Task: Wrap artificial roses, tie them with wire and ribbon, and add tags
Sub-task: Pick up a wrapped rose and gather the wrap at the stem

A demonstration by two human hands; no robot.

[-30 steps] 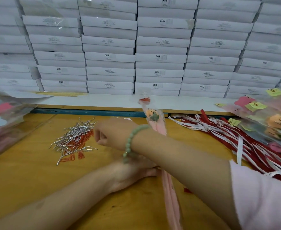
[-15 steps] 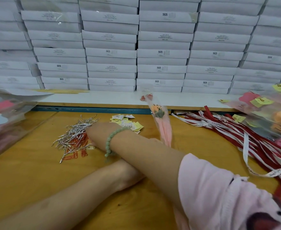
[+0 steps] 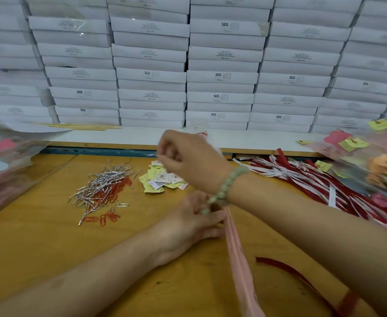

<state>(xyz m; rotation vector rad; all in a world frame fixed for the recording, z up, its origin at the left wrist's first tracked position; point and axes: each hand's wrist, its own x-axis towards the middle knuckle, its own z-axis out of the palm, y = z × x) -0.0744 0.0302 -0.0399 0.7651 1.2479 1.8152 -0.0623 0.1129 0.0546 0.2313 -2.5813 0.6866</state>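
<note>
Since the pink paper of the wrapped rose (image 3: 237,259) is already gathered into a narrow strip, the wrapping step looks done for this one, and my judgement is that the tying is only about to start. The left hand (image 3: 194,221) grips that rose at its neck, fingers curled round the pink paper, holding it low over the counter (image 3: 39,259) near the middle; the bloom itself is hidden behind the right wrist. The right hand (image 3: 188,156) is lifted above the far middle of the counter with its fingers curled in, but it is blurred and I cannot tell whether it pinches a wire or nothing. No wire, ribbon or tag shows on the held rose. The supplies lie ready: the heap of silver wires (image 3: 101,186) with red paper clips (image 3: 109,218) to the left, the small tags (image 3: 162,179) just beyond the left hand, the red and white ribbons (image 3: 302,179) to the right, and one loose red ribbon (image 3: 286,268) near right. Finished roses (image 3: 381,167) bearing yellow tags are piled at the far right, so several are complete, while this one has wire, ribbon and tag left
</note>
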